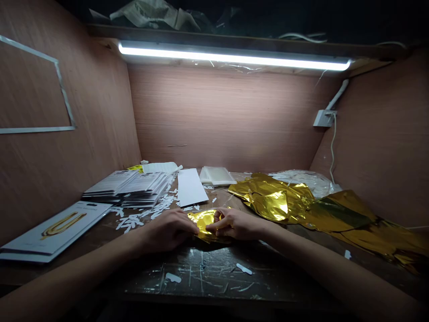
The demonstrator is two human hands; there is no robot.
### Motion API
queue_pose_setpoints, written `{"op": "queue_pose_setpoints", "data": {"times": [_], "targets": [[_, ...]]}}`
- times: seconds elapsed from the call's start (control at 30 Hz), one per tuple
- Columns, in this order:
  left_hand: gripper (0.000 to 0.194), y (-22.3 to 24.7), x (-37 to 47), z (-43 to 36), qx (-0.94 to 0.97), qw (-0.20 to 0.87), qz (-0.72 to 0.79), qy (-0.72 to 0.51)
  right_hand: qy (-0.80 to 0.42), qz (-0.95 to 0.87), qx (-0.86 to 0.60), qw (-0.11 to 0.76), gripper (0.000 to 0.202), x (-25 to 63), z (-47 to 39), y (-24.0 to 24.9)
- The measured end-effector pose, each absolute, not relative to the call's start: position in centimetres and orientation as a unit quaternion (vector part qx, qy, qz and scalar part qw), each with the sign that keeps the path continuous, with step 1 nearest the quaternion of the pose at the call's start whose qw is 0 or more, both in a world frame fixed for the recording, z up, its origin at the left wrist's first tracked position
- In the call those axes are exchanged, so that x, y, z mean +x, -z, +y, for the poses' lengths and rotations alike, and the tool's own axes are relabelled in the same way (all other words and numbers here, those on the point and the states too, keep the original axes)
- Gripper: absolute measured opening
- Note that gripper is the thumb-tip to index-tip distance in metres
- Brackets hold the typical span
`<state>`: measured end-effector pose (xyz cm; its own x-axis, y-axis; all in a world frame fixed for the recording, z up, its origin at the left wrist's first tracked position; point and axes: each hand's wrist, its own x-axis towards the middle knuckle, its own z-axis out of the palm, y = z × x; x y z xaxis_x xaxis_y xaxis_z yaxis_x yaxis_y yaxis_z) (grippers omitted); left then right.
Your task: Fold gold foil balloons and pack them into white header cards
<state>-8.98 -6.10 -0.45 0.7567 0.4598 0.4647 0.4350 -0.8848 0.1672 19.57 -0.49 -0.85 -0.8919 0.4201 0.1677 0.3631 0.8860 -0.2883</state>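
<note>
A small gold foil balloon point(205, 219), flat and shiny, lies between my hands at the middle of the dark table. My left hand point(173, 229) is closed, its fingers pressed at the foil's left edge. With thumb and fingers pinched together, my right hand point(231, 223) grips the foil's right part. Just behind it rests a white card point(191, 187). To the right spreads a heap of flat gold foil balloons point(284, 201). Exactly how the fingertips meet the foil is partly hidden.
Stacks of printed cards point(134, 185) stand at the left, with balloon-picture packages point(56, 228) nearer me. Small white paper cutouts point(130, 221) are scattered about. Clear plastic sleeves point(217, 175) lie at the back. Wooden walls point(221, 116) enclose the table under a lit tube lamp point(234, 57).
</note>
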Motion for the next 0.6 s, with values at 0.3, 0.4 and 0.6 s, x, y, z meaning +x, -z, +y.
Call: {"op": "queue_pose_setpoints", "data": {"times": [0.3,0.4,0.6], "targets": [[0.036,-2.3,-10.6,1.4,0.765,0.503,0.292,-0.275,-0.13,-0.963,-0.196,0.133,0.034,19.7,-0.4,1.1],[0.038,-1.9,-8.5,2.9,0.731,0.57,0.26,-0.272,-0.129,-0.961,-0.207,0.132,0.03,19.5,-0.8,1.0],[0.038,-1.3,-4.7,3.0,0.756,0.574,0.266,-0.171,-0.18,-0.946,-0.201,0.179,0.016,20.7,-0.5,0.2]]}}
